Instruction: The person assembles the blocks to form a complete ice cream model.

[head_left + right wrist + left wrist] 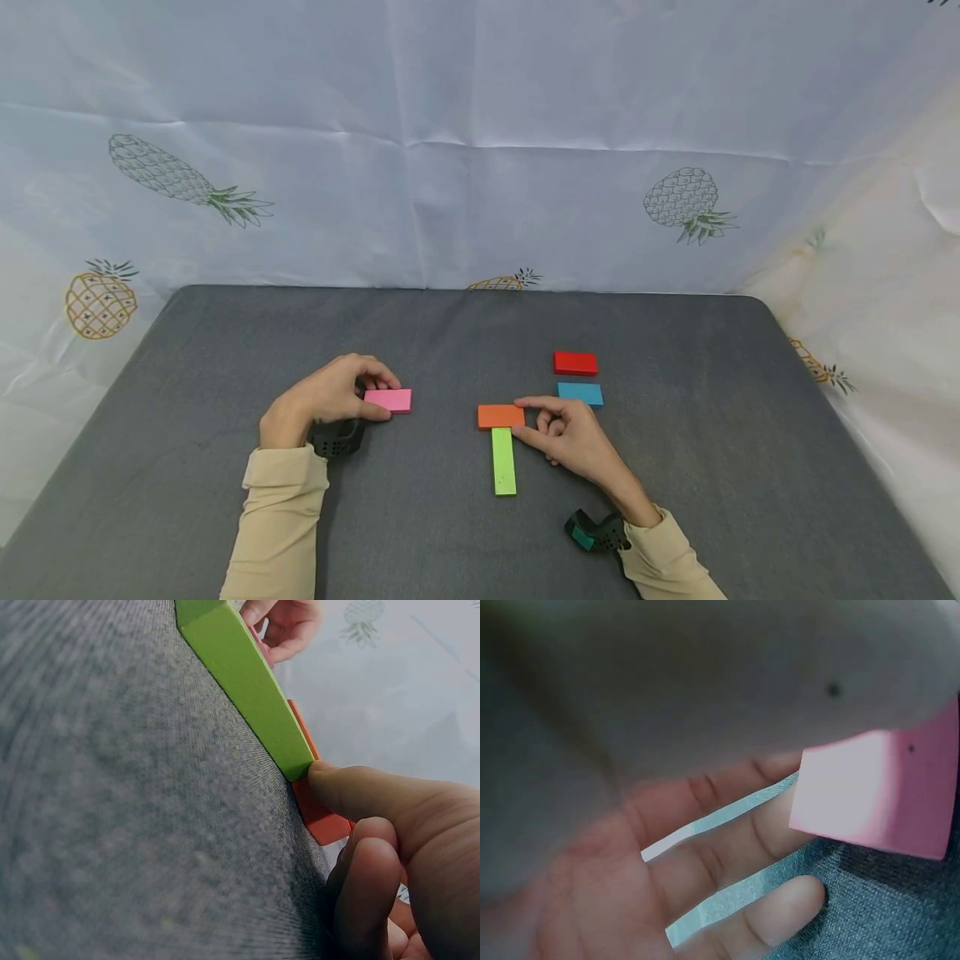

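Observation:
On the left, my left hand grips a pink block between thumb and fingers, close over the grey table. The left wrist view shows the pink block partly covered by the thumb, with the other fingers spread beneath. My right hand pinches the right end of an orange block with thumb and index finger, the other fingers curled in. A lime-green block runs from the orange block's near side toward me, so the two form a T. In the right wrist view the thumb reaches the green block's far end.
Just beyond the right hand lies a blue block, and a red block sits farther back. The grey table ends at a white pineapple-print cloth behind and at the sides. Each wrist carries a dark camera mount.

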A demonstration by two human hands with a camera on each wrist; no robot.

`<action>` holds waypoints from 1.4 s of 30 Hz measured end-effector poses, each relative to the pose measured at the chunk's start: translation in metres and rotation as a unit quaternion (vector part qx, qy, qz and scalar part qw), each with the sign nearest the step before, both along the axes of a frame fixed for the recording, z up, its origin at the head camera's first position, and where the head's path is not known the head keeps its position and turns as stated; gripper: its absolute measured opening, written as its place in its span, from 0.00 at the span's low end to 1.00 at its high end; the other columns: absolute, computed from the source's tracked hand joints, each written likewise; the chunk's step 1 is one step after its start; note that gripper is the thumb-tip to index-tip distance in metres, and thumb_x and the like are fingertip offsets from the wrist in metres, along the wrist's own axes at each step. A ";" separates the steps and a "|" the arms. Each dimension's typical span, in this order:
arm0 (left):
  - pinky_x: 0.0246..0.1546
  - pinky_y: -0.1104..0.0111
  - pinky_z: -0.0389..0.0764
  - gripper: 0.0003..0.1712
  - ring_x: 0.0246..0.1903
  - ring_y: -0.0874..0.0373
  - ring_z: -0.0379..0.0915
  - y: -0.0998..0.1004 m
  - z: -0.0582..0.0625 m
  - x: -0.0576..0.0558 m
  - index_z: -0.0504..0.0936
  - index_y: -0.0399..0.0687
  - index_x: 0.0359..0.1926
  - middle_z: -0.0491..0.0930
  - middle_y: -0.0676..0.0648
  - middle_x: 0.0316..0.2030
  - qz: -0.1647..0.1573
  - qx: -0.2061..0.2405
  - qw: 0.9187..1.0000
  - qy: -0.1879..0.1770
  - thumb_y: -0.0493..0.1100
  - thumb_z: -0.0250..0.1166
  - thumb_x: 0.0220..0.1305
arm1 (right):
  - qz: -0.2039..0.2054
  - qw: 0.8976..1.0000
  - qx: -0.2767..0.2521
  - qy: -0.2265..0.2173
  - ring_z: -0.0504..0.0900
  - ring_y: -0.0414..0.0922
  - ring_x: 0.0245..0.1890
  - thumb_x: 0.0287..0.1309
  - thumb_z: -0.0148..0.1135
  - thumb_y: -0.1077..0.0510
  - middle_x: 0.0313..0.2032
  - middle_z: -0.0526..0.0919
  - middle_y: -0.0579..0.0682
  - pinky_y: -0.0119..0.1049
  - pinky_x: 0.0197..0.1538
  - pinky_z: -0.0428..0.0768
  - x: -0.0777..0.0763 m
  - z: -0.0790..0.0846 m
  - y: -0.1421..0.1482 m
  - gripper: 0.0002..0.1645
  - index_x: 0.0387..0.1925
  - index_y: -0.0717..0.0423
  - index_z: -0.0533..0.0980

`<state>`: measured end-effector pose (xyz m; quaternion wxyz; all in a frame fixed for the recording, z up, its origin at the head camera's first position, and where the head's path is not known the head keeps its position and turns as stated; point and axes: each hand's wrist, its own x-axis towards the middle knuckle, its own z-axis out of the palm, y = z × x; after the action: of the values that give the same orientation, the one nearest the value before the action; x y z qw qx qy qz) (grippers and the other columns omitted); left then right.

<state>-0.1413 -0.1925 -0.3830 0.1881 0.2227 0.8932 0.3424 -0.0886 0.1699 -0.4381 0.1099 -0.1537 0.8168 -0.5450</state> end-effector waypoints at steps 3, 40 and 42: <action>0.41 0.66 0.77 0.15 0.38 0.59 0.74 0.000 -0.001 0.000 0.89 0.45 0.44 0.84 0.48 0.40 -0.005 0.001 1.000 0.005 0.38 0.78 0.55 | 0.000 1.000 0.002 0.001 0.65 0.32 0.10 0.60 0.73 0.58 0.20 0.73 0.48 0.30 0.16 0.71 0.000 0.000 0.000 0.23 0.56 0.60 0.82; 0.51 0.57 0.79 0.16 0.47 0.53 0.75 0.075 -0.005 0.001 0.87 0.44 0.53 0.82 0.46 0.47 -0.043 -0.012 0.987 0.152 0.39 0.71 0.65 | -0.007 1.000 0.011 -0.004 0.65 0.33 0.09 0.60 0.73 0.58 0.20 0.74 0.49 0.29 0.15 0.67 -0.001 0.001 -0.001 0.23 0.56 0.59 0.82; 0.50 0.58 0.79 0.16 0.47 0.54 0.75 0.078 -0.006 0.001 0.87 0.44 0.53 0.82 0.46 0.47 -0.045 -0.015 0.987 0.154 0.39 0.71 0.65 | -0.008 1.000 0.013 -0.005 0.65 0.33 0.09 0.60 0.73 0.58 0.20 0.74 0.49 0.29 0.15 0.67 -0.001 0.001 -0.001 0.23 0.56 0.59 0.82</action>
<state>-0.1398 -0.1143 -0.3888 0.0664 0.3101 0.9055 0.2821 -0.0892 0.1693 -0.4369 0.1117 -0.1434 0.8245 -0.5359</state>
